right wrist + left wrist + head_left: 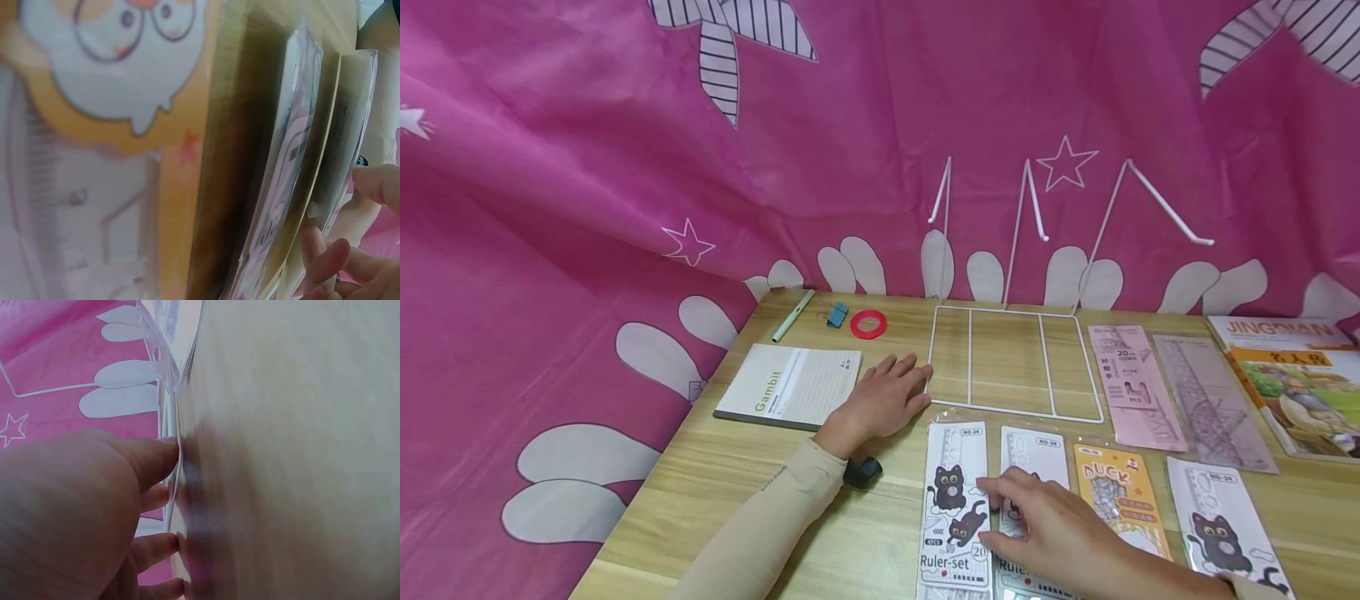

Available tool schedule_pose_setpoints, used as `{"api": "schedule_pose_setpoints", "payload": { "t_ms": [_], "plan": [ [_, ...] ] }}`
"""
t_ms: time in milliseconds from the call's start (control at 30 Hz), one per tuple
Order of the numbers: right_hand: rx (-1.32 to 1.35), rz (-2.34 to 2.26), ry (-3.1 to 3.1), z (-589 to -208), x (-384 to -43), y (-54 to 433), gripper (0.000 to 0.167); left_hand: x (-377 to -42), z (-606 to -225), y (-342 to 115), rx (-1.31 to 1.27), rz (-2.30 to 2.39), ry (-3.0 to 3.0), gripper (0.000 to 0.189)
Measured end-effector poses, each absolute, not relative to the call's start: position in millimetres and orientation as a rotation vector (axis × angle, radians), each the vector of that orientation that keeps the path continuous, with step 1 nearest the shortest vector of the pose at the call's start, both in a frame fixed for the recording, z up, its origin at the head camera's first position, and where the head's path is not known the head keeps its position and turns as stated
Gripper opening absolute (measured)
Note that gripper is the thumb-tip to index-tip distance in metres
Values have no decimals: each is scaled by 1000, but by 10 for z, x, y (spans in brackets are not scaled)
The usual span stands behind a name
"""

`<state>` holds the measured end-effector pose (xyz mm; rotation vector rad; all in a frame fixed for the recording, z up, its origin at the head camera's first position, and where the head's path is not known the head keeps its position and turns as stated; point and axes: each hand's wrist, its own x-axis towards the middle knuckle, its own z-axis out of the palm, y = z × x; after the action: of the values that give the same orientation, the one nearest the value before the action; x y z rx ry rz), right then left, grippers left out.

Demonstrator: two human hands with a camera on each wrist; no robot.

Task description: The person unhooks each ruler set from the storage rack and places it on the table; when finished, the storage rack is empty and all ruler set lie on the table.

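My left hand [889, 398] lies on the table with its fingers spread, at the left side of a white wire rack [968, 358]. In the left wrist view its thumb [159, 459] touches the rack's edge. My right hand [1063, 529] is over the packaged ruler sets, its fingers loosely bent. Its fingertips are at the right edge of the leftmost cat ruler set [953, 500]; it partly covers a second cat ruler set [1048, 454]. An orange duck ruler set [1123, 492] and another cat set [1221, 517] lie to the right.
Left of the rack are a notebook [790, 383], a pen [792, 317], a blue binder clip [837, 314] and a red tape roll [854, 330]. Pink ruler packs [1138, 387] and a book [1296, 383] lie right. Three wire hooks [1030, 200] rise before a pink curtain [865, 125].
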<state>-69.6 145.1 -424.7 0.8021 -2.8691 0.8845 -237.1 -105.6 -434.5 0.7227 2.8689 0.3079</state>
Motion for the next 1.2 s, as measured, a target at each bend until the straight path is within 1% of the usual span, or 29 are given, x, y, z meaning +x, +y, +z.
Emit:
{"api": "schedule_pose_setpoints", "payload": {
  "t_ms": [233,400,533,667,900,1200],
  "plan": [
    [760,930,-2919,-4229,-676,1468,53,-2387,-4341,-1065,729,289,2874,57],
    [704,962,-2912,-4180,-661,1515,45,-2376,-4340,-1074,736,292,2870,57],
    [642,868,-2855,-4117,-684,1573,35,-2373,-4332,-1078,741,299,2866,57],
    [594,739,-2787,-4057,-738,1667,31,-2375,-4329,-1069,736,304,2868,58],
    [494,599,-2760,-4052,-810,1907,40,-2382,-4341,-1052,724,293,2871,59],
    [378,679,-2705,-4104,-916,2311,57,-2364,-4345,-1033,711,293,2880,60]
  ]
}}
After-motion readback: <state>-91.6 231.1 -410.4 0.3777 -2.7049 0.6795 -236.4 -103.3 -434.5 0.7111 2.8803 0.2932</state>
